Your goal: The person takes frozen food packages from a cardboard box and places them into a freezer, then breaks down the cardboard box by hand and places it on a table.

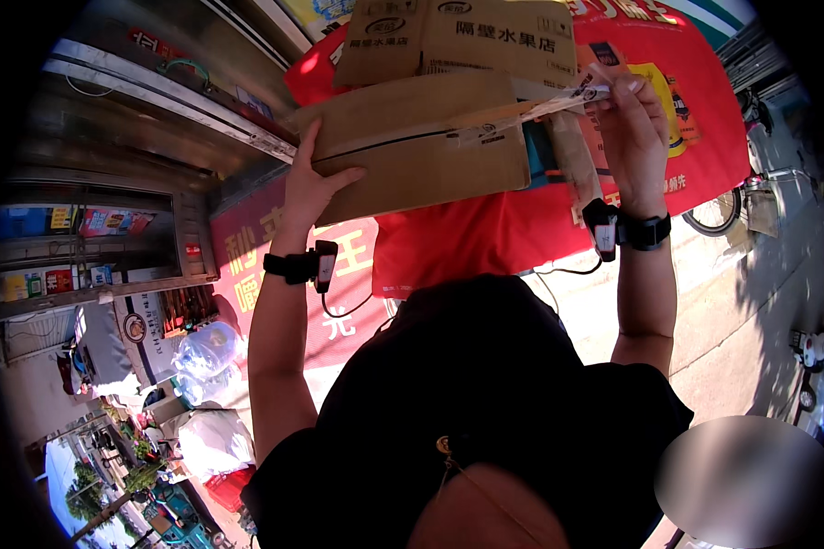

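Note:
A brown cardboard box (412,137) lies before me on a table draped in red cloth (453,240), a seam running along its upper face. My left hand (316,182) rests on the box's left end, fingers spread over the cardboard. At the right, my right hand (635,130) pinches the end of a strip of clear packing tape (556,103). That strip is lifted taut and still sticks to the box near the right end of the seam. Below the right hand, a long brown strip (573,154) hangs over the cloth; its material is hard to tell.
Another printed cardboard box (494,41) stands just behind the first. A metal-framed counter (172,96) runs along the left, with a shelf of packets (110,223) below. Large clear plastic jugs (206,350) stand at lower left. A bicycle wheel (717,213) shows at right.

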Tool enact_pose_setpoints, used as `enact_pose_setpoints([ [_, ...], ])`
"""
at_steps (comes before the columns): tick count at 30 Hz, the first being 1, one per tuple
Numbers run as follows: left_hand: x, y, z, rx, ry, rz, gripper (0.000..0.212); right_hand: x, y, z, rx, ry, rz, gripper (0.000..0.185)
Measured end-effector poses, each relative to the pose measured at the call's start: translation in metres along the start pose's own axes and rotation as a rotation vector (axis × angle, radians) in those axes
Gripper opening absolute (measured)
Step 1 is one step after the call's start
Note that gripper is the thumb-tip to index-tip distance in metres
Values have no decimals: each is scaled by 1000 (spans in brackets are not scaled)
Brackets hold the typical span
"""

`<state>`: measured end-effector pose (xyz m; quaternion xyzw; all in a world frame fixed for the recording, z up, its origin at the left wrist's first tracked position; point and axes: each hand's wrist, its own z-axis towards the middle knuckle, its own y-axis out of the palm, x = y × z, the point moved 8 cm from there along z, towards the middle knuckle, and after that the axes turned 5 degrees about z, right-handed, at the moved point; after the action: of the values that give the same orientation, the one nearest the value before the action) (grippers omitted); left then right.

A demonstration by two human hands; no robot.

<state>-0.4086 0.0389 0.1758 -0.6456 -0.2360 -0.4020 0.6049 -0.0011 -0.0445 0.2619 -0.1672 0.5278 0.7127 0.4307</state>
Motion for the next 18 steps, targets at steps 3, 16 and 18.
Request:
enact_pose_setpoints([
  [3,-19,-1,2,-10,12,-58,100,-71,-3,19,12,-130,11,8],
  [16,-18,-6,-15,85,9,40,101,-181,-237,9,653,43,-889,38],
  [18,11,-7,-13,143,75,250,98,-191,-256,-1,675,70,-1516,53],
])
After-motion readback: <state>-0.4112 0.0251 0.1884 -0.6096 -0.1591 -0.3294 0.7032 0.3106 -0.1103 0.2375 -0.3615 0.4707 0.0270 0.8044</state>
